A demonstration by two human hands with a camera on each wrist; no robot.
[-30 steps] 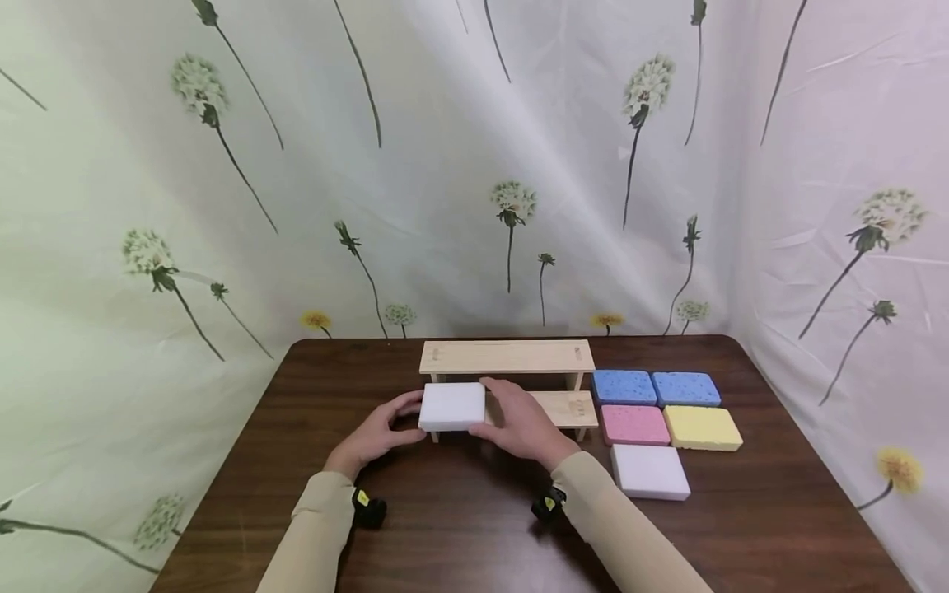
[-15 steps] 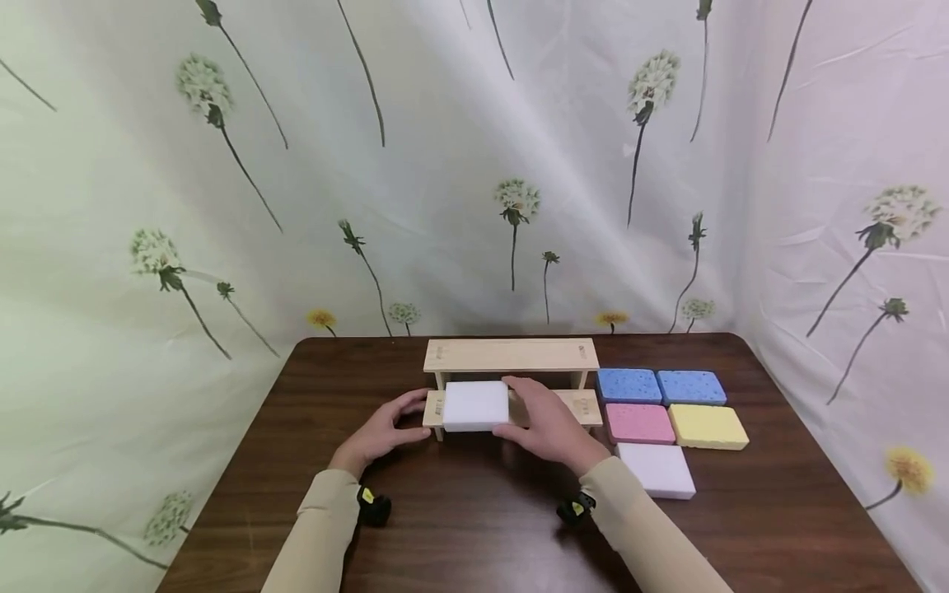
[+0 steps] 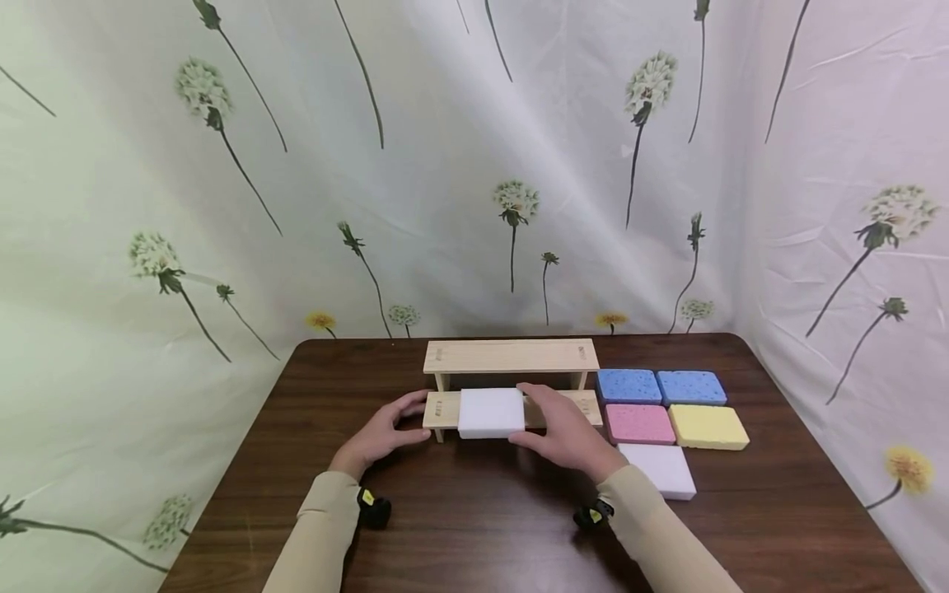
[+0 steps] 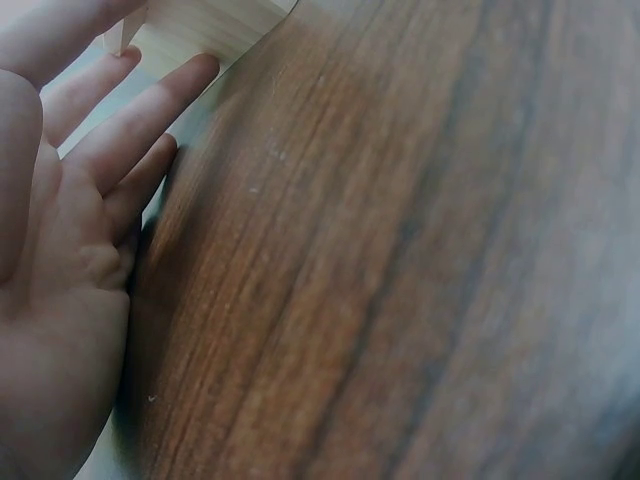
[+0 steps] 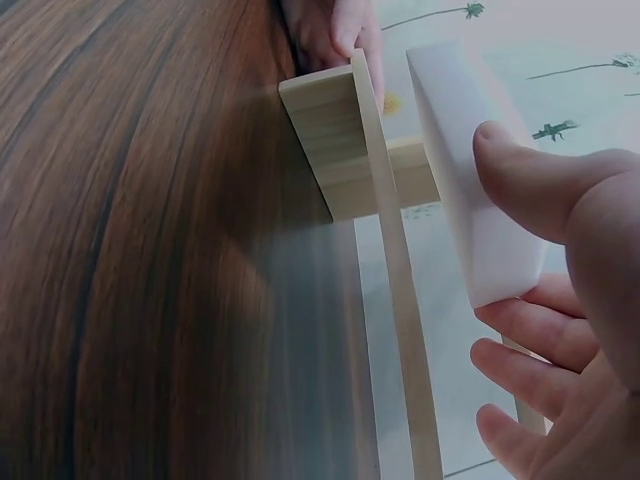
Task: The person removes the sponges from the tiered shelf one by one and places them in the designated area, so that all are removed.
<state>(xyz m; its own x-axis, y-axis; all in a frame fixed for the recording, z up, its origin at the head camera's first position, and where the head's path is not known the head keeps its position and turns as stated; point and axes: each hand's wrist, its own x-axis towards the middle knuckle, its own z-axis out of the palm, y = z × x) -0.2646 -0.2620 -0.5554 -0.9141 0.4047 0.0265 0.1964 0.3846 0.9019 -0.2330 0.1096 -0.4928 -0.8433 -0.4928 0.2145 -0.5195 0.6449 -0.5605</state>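
My right hand (image 3: 567, 432) grips a white block-shaped sponge (image 3: 491, 412) by its right end, thumb on the near side. In the right wrist view, the sponge (image 5: 470, 170) hangs a little above the lower shelf board (image 5: 395, 270), with a gap between. From the head it covers the middle of the lower wooden shelf (image 3: 443, 409). My left hand (image 3: 380, 432) is at that shelf's left end, its fingers spread. The left wrist view has its fairly straight fingers (image 4: 130, 130) against or very near the pale wood (image 4: 205, 30); contact is hard to tell.
Behind rises a taller wooden shelf (image 3: 511, 356). On the right lie two blue sponges (image 3: 627, 385), a pink sponge (image 3: 639, 423), a yellow sponge (image 3: 708, 427) and a second white sponge (image 3: 658, 469), partly behind my right forearm. A flower-print curtain (image 3: 445, 165) hangs beyond the dark table (image 3: 445, 527).
My right hand has carried the white sponge rightward, from the lower shelf's left end to its middle, and slightly nearer to me. The left hand has stayed by the shelf's left end.
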